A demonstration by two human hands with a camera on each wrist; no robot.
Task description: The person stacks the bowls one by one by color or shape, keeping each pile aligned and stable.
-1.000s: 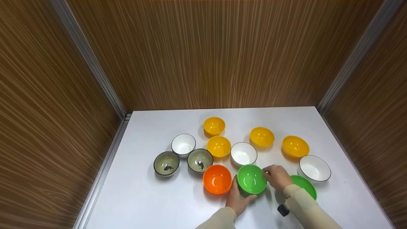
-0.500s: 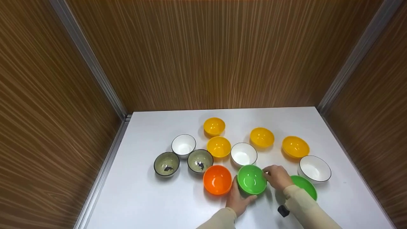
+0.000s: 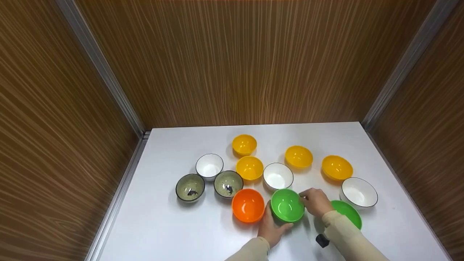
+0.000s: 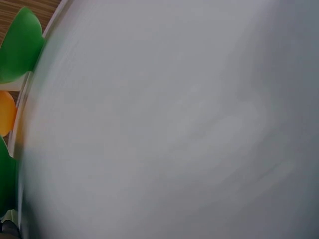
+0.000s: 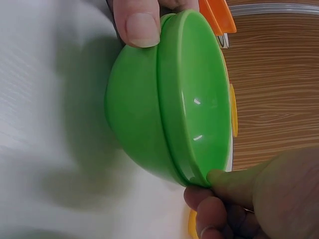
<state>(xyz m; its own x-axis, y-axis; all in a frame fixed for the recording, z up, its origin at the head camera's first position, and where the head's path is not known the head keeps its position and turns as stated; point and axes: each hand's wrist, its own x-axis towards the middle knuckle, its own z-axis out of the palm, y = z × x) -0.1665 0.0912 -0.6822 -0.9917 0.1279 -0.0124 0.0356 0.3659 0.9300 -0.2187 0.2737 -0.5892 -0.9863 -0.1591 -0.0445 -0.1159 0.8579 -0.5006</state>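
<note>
Two green bowls (image 5: 137,109), one nested inside the other, are held between my hands; only the upper green bowl (image 3: 287,205) shows clearly in the head view. My left hand (image 3: 270,228) grips them from the near left side, its thumb against the outer wall in the right wrist view. From the right, my right hand (image 3: 317,203) pinches the rim between thumb and fingers. An orange bowl (image 3: 248,205) stands just left of them. A white bowl (image 3: 278,175) with a dark rim sits right behind. Another green bowl (image 3: 348,214) is partly hidden by my right sleeve.
Several yellow bowls (image 3: 298,156) stand toward the back of the white table (image 3: 163,232). Two grey-green bowls (image 3: 190,187) and a white bowl (image 3: 209,165) are on the left, another white bowl (image 3: 359,193) on the right. Wood-grain panels (image 3: 253,65) surround the back and sides.
Both hands keep their hold on the green bowls and stay in place. The whole head view has shifted very slightly; nothing else visibly changed.
</note>
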